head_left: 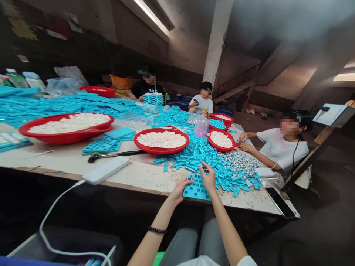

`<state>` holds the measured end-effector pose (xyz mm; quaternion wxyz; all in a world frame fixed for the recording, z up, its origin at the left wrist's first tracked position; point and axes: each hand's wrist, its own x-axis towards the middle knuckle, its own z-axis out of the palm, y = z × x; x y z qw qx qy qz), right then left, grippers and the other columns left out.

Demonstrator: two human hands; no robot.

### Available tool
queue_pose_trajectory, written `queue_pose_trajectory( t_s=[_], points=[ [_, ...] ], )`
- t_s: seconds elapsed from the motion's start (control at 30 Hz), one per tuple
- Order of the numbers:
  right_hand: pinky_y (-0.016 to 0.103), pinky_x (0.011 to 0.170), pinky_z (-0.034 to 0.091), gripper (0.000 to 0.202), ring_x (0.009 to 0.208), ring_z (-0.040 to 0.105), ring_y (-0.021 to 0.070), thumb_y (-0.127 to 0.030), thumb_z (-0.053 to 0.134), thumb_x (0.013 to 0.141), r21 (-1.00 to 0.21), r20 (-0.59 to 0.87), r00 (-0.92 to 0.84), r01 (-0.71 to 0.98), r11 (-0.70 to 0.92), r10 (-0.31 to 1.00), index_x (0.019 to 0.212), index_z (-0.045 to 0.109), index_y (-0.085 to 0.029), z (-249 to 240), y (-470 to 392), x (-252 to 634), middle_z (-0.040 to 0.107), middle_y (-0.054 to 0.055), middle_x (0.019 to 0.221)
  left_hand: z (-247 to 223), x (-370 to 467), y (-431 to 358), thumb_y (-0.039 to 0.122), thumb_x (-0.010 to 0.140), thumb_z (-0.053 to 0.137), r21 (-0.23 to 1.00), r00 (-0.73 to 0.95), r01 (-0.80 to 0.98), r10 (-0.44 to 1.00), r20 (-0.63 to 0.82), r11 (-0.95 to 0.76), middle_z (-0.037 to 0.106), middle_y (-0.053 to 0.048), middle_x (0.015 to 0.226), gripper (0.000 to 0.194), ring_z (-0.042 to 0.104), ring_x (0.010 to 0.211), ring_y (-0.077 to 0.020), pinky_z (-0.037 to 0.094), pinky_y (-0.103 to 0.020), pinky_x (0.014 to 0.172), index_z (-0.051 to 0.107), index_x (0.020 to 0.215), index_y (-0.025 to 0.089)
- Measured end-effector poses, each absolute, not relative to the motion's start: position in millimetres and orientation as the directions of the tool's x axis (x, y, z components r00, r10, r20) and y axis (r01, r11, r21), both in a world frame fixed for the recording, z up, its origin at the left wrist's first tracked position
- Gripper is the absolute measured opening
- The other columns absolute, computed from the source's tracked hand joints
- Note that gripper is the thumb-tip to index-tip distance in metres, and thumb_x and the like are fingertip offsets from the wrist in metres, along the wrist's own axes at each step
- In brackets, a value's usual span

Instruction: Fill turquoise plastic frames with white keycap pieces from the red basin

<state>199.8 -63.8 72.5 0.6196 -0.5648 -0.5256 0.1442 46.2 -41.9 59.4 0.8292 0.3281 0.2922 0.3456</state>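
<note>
A blue plate with rows of square holes is held at the table's front edge. My left hand grips its left side, thumb on top. Over its upper right part is my right hand, with thumb and index finger apart; no piece shows between them. Just beyond lies a big heap of small blue plastic pieces. Small white-and-dark parts are spread to the right of that heap. Beyond the plate stands a red basin filled with small white pieces.
Left are a hammer, a white power bank with a cable, stacked blue plates and a large red basin. A phone lies at the right corner. Several people sit around the table, one nearby at right.
</note>
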Motion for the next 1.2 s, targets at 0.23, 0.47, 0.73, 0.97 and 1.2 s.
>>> queue_pose_trajectory(
  t_s=[0.23,0.47,0.73,0.97,1.2],
  points=[
    [0.031,0.080,0.054,0.023,0.085,0.070,0.0205,-0.042,0.069,0.086,-0.809,0.523,0.280,0.461,0.365,0.805,0.099,0.078,-0.024,75,-78,190,0.077,0.002,0.090,69,45,-47,0.012,0.074,0.074,0.808,0.579,-0.324,0.779,-0.241,0.492,0.081,-0.012,0.088,0.040,0.078,0.082,-0.0274,0.060,-0.033,0.073,0.070,0.114,0.011],
    [0.029,0.078,0.052,0.018,0.083,0.067,0.0194,-0.037,0.070,0.086,-0.788,0.532,0.210,0.477,0.389,0.820,0.094,0.078,-0.022,81,-83,181,0.074,0.005,0.092,66,45,-49,0.015,0.067,0.076,0.831,0.496,-0.356,0.840,-0.219,0.427,0.080,-0.009,0.083,0.034,0.075,0.075,-0.0239,0.056,-0.028,0.066,0.074,0.101,0.012],
    [0.031,0.084,0.051,0.014,0.087,0.067,0.0199,-0.032,0.072,0.087,-0.818,0.461,0.181,0.466,0.337,0.868,0.098,0.077,-0.024,73,-81,183,0.074,0.004,0.095,53,45,-45,0.028,0.063,0.082,0.814,0.479,-0.355,0.837,-0.264,0.460,0.080,-0.008,0.093,0.048,0.075,0.088,-0.0281,0.055,-0.030,0.074,0.074,0.108,0.014],
    [0.034,0.091,0.049,0.014,0.090,0.067,0.0204,-0.032,0.072,0.089,-0.815,0.442,0.196,0.496,0.300,0.875,0.101,0.077,-0.026,76,-79,176,0.074,0.003,0.098,47,42,-45,0.035,0.062,0.085,0.799,0.443,-0.379,0.849,-0.287,0.467,0.078,-0.010,0.112,0.057,0.068,0.114,-0.0344,0.053,-0.036,0.093,0.073,0.115,0.016],
    [0.030,0.075,0.053,0.019,0.078,0.064,0.0184,-0.037,0.072,0.087,-0.900,0.382,0.382,0.361,0.245,0.841,0.099,0.076,-0.022,80,-78,181,0.071,0.004,0.090,43,42,-47,0.038,0.064,0.087,0.737,0.462,-0.411,0.819,-0.340,0.538,0.079,-0.010,0.108,0.062,0.072,0.105,-0.0349,0.057,-0.039,0.088,0.072,0.121,0.018]
  ],
)
